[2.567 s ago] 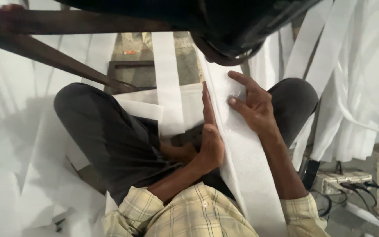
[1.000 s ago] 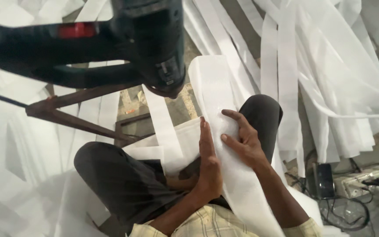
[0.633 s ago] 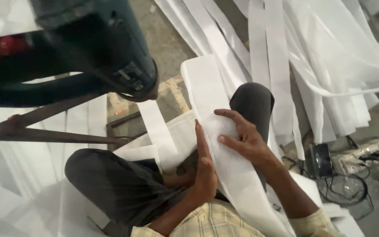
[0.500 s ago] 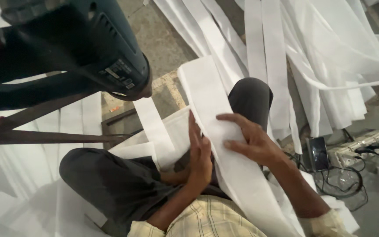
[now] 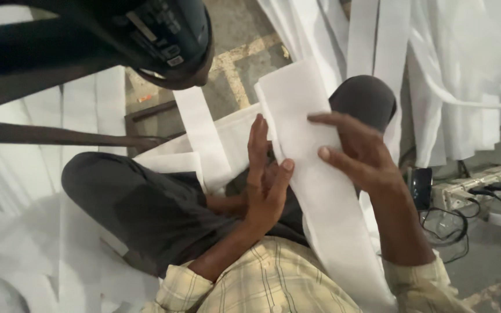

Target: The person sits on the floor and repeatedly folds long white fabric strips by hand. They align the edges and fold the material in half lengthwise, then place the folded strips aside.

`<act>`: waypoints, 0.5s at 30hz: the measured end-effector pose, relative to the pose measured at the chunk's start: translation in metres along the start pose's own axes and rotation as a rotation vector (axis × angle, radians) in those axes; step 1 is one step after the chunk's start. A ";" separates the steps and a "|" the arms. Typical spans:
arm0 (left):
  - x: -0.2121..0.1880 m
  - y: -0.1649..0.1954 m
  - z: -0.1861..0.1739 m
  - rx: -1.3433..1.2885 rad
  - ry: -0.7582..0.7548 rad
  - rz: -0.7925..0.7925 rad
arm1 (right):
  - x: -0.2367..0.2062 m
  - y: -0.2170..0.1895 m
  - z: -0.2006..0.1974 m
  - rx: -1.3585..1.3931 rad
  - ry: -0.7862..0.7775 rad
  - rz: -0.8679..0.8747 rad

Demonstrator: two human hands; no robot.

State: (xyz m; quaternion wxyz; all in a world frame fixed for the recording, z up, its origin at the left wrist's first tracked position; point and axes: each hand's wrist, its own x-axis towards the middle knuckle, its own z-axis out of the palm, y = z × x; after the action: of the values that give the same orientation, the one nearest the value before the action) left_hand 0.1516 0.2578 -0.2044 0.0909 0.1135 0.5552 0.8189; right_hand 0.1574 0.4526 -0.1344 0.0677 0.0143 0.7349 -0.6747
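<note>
Right hand (image 5: 358,153) flat atop white fabric strip (image 5: 314,191), grip wide; left hand (image 5: 265,177) edge-on beside it (fingers straight).

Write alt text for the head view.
A seated person presses a white strip across their lap, left hand edge-on beside it, right hand flat on top. More strips hang around; a dark machine looms overhead, a power strip at right.

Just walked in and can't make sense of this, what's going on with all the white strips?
A seated person is working a long white fabric strip laid across their lap. The right hand lies flat on top of it, fingers spread, while the left hand stands edge-on against its left side. More white strips hang and pile all around. A dark machine part sits overhead, and a power strip lies on the floor.
</note>
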 end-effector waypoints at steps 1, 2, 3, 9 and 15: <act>-0.001 0.001 -0.001 0.083 -0.002 0.017 | 0.006 -0.006 0.004 -0.037 0.048 0.045; 0.000 0.003 -0.003 0.167 -0.003 0.036 | 0.012 -0.011 0.008 -0.046 0.059 0.092; 0.000 0.004 -0.004 0.250 -0.002 0.055 | 0.017 -0.015 0.011 -0.057 0.069 0.140; -0.003 -0.005 -0.011 0.084 0.031 0.004 | 0.036 -0.013 0.028 0.006 0.006 0.019; -0.007 -0.016 -0.024 0.236 0.054 0.129 | 0.046 0.008 0.043 0.080 -0.046 -0.067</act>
State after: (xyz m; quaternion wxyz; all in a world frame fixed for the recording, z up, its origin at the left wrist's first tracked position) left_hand 0.1519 0.2403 -0.2282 0.0091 0.1366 0.6414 0.7549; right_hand 0.1165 0.4072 -0.1508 0.0615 -0.0230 0.7055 -0.7057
